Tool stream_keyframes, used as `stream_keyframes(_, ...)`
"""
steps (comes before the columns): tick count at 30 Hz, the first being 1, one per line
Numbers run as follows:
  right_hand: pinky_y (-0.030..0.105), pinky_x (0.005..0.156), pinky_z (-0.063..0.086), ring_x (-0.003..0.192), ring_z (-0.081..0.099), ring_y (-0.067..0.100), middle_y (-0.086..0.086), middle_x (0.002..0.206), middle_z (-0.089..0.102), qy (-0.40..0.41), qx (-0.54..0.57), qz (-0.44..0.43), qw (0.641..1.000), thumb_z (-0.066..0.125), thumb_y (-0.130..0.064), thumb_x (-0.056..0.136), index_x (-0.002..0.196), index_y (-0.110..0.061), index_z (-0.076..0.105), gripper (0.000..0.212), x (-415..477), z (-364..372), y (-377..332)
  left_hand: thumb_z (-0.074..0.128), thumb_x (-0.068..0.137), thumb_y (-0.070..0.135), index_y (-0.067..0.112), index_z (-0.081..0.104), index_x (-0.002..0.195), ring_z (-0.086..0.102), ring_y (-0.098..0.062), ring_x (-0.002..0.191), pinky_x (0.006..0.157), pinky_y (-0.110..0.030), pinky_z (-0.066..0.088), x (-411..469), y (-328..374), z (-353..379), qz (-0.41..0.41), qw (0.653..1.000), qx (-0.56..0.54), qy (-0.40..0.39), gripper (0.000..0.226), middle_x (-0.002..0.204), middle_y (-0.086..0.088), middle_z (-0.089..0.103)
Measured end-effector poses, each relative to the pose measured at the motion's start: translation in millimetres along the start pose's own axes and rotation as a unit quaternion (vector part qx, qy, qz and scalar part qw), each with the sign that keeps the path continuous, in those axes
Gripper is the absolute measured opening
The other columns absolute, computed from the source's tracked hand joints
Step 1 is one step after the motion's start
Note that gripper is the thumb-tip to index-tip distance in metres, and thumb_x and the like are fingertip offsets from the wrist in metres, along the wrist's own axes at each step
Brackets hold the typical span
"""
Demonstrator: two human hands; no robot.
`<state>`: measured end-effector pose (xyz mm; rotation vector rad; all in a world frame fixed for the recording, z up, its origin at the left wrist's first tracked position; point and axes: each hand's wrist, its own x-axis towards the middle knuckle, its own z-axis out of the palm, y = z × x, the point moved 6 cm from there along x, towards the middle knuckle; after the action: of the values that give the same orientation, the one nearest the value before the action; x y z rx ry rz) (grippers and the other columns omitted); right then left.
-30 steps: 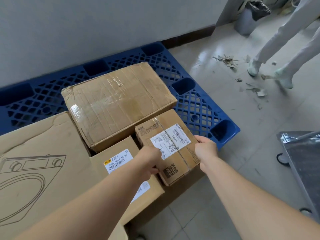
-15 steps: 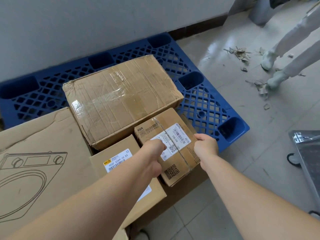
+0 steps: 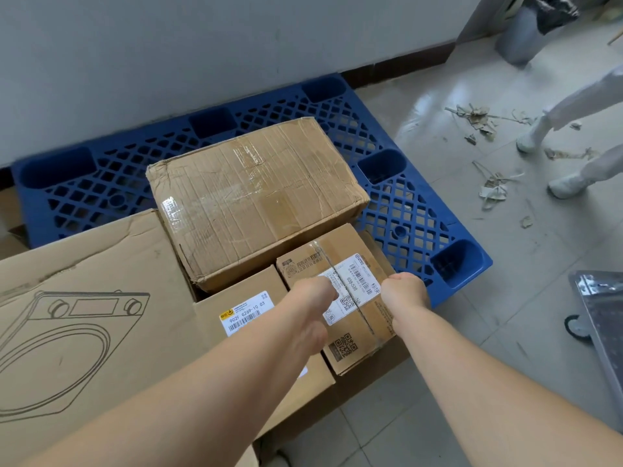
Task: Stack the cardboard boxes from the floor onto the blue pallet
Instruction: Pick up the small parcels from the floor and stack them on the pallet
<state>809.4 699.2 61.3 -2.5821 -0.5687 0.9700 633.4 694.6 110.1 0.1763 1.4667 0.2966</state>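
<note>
A small taped cardboard box with white shipping labels sits on other cardboard by the near edge of the blue pallet. My left hand lies curled on its top over the label. My right hand grips its right side, fingers hidden over the edge. A bigger, dented taped box lies on the pallet just behind it.
A flat box with a yellow-marked label and a large carton printed with an appliance drawing are at the left. A person's white-clad legs, paper scraps and a bin are at right. A metal cart stands near right.
My left hand slid from the small box's left edge onto its top label. My right hand stays on the right side. The person in white moved slightly away.
</note>
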Motion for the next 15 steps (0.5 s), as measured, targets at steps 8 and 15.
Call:
stream_keyframes(8, 0.050, 0.091, 0.049, 0.105, 0.056, 0.030, 0.002, 0.106, 0.064, 0.031, 0.033, -0.049, 0.998, 0.045, -0.028, 0.089, 0.097, -0.033, 0.059, 0.018, -22.8, 6.9, -35.4, 0.044, 0.096, 0.001, -0.004, 0.029, 0.143, 0.026, -0.038, 0.141, 0.112, -0.044, 0.029, 2.6, 32.7, -27.0, 0.025, 0.998, -0.049, 0.001, 0.050, 0.155, -0.023, 0.019)
stream_keyframes(15, 0.049, 0.090, 0.049, 0.100, 0.057, 0.027, -0.001, 0.103, 0.062, 0.014, 0.061, -0.080, 0.995, 0.044, -0.027, 0.090, 0.093, -0.033, 0.062, 0.020, -49.6, 13.6, -80.2, 0.046, 0.093, 0.006, -0.007, 0.043, 0.129, 0.060, -0.037, 0.111, 0.087, -0.036, 0.055, -6.3, 56.6, -58.8, 0.040, 0.995, -0.096, -0.009, 0.038, 0.125, -0.030, 0.053)
